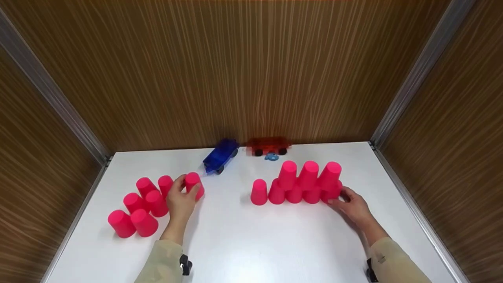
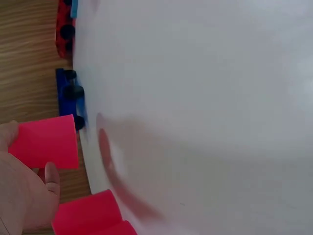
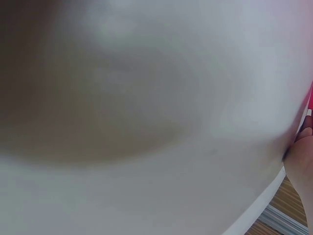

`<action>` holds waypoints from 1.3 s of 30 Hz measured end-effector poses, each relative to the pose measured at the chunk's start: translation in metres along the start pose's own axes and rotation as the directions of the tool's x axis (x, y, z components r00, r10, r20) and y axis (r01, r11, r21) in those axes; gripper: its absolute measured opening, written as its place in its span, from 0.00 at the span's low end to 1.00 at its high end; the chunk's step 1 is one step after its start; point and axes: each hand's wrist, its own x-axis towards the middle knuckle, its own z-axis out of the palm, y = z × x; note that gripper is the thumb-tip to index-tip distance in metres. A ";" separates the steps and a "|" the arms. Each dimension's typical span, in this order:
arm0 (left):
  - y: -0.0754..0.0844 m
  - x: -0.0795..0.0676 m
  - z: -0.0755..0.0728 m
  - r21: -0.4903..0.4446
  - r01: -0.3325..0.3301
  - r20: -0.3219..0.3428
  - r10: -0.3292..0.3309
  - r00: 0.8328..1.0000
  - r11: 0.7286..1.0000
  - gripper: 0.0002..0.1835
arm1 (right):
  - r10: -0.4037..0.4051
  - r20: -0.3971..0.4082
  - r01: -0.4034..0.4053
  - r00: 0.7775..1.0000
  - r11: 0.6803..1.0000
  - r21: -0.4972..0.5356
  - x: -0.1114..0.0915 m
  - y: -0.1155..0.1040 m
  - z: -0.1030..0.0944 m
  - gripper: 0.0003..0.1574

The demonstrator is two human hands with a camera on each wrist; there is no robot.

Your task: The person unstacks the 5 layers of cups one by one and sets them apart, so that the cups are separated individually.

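A blue car (image 1: 221,155) and red car (image 1: 270,145) stand beyond pink cups (image 1: 309,176).

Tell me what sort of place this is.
Likely a purpose-built booth: wood-grain panels with metal strips at the corners stand round a white tabletop on three sides.

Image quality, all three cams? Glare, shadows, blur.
Head: glare on the white table near the bottom edge, blue toy car and red toy car look smeared; left wrist: soft shadow with a reddish streak on the table, held pink cup fairly crisp; right wrist: large blurred dark patch upper left, cause unclear.
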 end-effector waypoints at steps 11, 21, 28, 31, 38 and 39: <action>-0.015 -0.002 -0.011 0.016 0.088 0.023 -0.089 0.996 0.996 0.32 | 0.012 -0.001 -0.012 1.000 1.000 0.003 -0.001 -0.002 -0.001 0.54; -0.022 -0.003 -0.013 0.026 0.088 0.019 -0.088 0.996 0.996 0.33 | 0.026 -0.005 -0.026 1.000 1.000 -0.004 -0.001 -0.002 0.000 0.54; -0.023 -0.002 -0.012 -0.005 0.112 0.009 -0.112 0.994 0.994 0.32 | 0.013 -0.005 -0.013 1.000 1.000 -0.004 0.000 -0.001 0.000 0.55; -0.024 -0.001 -0.011 -0.010 0.125 0.019 -0.125 0.992 0.992 0.32 | 0.009 -0.004 -0.009 1.000 1.000 0.001 0.000 0.000 -0.001 0.54; -0.025 0.001 -0.011 -0.006 0.126 0.024 -0.126 0.992 0.992 0.32 | 0.017 0.002 -0.017 1.000 1.000 0.000 -0.001 -0.002 -0.001 0.54; -0.025 0.001 -0.011 -0.008 0.127 0.023 -0.126 0.992 0.992 0.32 | 0.017 0.001 -0.017 1.000 1.000 -0.001 -0.001 -0.002 -0.001 0.54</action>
